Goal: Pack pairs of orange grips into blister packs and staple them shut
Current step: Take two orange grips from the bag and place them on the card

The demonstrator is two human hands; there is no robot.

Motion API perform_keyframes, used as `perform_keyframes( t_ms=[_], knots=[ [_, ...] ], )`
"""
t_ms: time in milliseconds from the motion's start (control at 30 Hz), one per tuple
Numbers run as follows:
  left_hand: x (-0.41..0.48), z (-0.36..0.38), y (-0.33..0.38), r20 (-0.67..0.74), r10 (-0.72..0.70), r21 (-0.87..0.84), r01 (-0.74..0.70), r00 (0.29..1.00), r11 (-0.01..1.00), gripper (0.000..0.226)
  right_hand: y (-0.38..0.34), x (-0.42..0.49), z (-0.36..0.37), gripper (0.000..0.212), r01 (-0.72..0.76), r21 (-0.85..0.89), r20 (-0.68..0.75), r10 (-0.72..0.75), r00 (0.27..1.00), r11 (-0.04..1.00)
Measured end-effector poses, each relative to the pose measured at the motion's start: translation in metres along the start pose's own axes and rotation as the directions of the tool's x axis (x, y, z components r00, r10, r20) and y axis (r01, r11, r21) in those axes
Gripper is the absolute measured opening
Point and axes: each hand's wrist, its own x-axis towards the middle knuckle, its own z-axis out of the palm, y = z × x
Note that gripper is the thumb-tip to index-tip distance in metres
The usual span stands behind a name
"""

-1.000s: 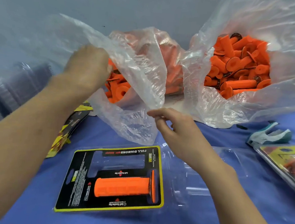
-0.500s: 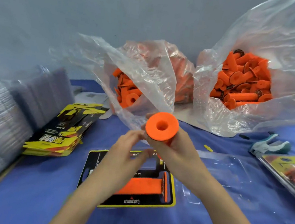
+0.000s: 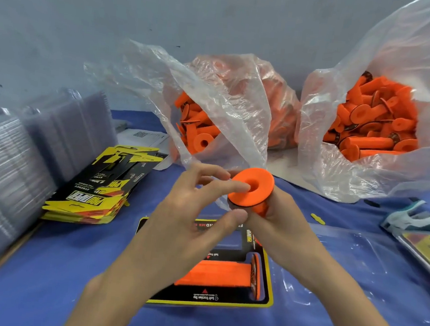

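I hold an orange grip [image 3: 252, 188] upright over the table, its round flanged end facing me. My right hand [image 3: 278, 225] is wrapped around its body. The fingers and thumb of my left hand [image 3: 199, 208] pinch the flange rim. Below my hands lies an open blister pack [image 3: 266, 279] with a black and yellow card; one orange grip [image 3: 214, 273] lies in its lower cavity, and my hands partly hide the upper cavity. The clear lid half [image 3: 351, 255] spreads to the right.
Two clear plastic bags of orange grips stand at the back, one in the middle [image 3: 201, 125] and one at the right [image 3: 375, 127]. A stack of printed cards [image 3: 102, 186] and stacks of clear blisters [image 3: 14, 161] lie left. A teal stapler [image 3: 414, 216] and a packed blister [image 3: 427, 249] lie right.
My left hand came out of the middle bag with a grip. Both hands then met over the blister pack, and the grip's flange now tilts a little more toward my left hand.
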Motion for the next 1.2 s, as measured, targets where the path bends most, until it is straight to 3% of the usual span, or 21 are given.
perform_keyframes(
  t_ms=[133,300,500,567,733,833,967,1200],
  knots=[
    [-0.002,-0.001,-0.003,-0.007,0.007,0.082,-0.006,1.0,0.997,0.029,0.0,-0.001,-0.001,0.02,-0.026,-0.057,0.055,0.029,0.998,0.998],
    [-0.002,-0.004,-0.004,-0.046,0.017,0.059,-0.014,0.999,0.998,0.026,-0.001,-0.002,0.0,0.025,-0.03,-0.145,0.102,0.045,0.994,0.989],
    [-0.009,-0.013,-0.007,-0.016,-0.031,0.045,0.032,0.999,0.998,0.02,-0.007,0.001,0.007,0.012,0.014,-0.312,0.115,0.023,0.993,0.95],
    [-0.013,-0.013,-0.008,-0.023,-0.042,0.086,0.044,0.999,0.995,0.02,-0.01,0.003,0.011,0.019,0.075,-0.434,0.16,-0.005,0.987,0.898],
    [-0.021,-0.012,-0.018,-0.196,-0.166,0.143,0.196,0.966,0.97,0.013,-0.014,0.009,0.031,0.067,0.144,-0.592,0.146,-0.071,0.987,0.793],
    [-0.029,-0.022,-0.035,-0.295,-0.361,0.081,0.4,0.885,0.913,0.016,-0.006,0.007,0.03,0.06,0.171,-0.618,0.217,-0.042,0.975,0.767],
    [-0.045,-0.025,-0.054,-0.218,-0.613,-0.04,0.62,0.76,0.783,0.031,0.009,0.004,0.02,0.043,0.079,-0.537,0.236,0.059,0.97,0.84],
    [-0.049,-0.022,-0.065,0.07,-0.728,-0.191,0.725,0.682,0.661,0.024,0.023,0.0,0.007,0.035,0.028,-0.564,0.239,0.131,0.962,0.825]
  ],
)
